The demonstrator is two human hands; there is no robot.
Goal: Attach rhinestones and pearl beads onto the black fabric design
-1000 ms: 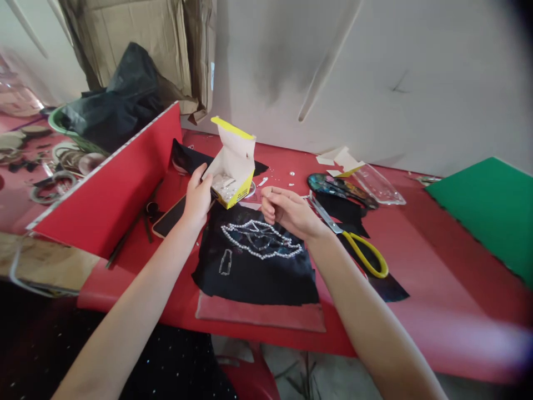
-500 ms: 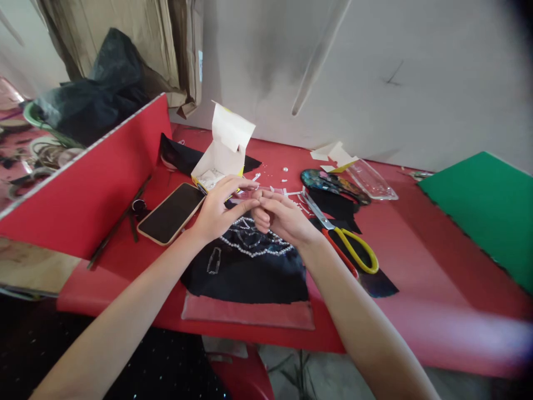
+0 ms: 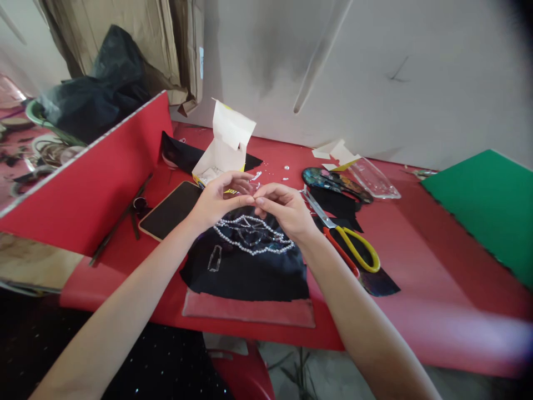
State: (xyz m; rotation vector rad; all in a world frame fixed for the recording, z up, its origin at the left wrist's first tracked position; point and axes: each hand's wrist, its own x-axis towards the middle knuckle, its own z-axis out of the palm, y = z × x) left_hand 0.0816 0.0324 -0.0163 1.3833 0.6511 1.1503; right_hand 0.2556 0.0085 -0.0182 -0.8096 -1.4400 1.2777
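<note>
Fingertip to fingertip, my left hand and my right hand meet above a piece of black cloth. My left thumb reaches to the right hand's pinched thumb and forefinger, and the left fingers curve above it. Anything pinched between them is too small to make out. Below the hands, a strand of silvery pearl beads lies looped on the cloth. A small clear, elongated frame-shaped piece rests to its left. Just behind my left hand stands an open white and yellow box with small clear pieces inside.
Scissors with yellow and red handles lie right of the cloth, near a dark patterned piece and a clear plastic tray. A phone is at the left. Red and green boards stand at the sides.
My hands have moved slightly apart, now meeting only at the fingertips. The left fingers have lifted off the right hand, and more of the bead strand shows.
</note>
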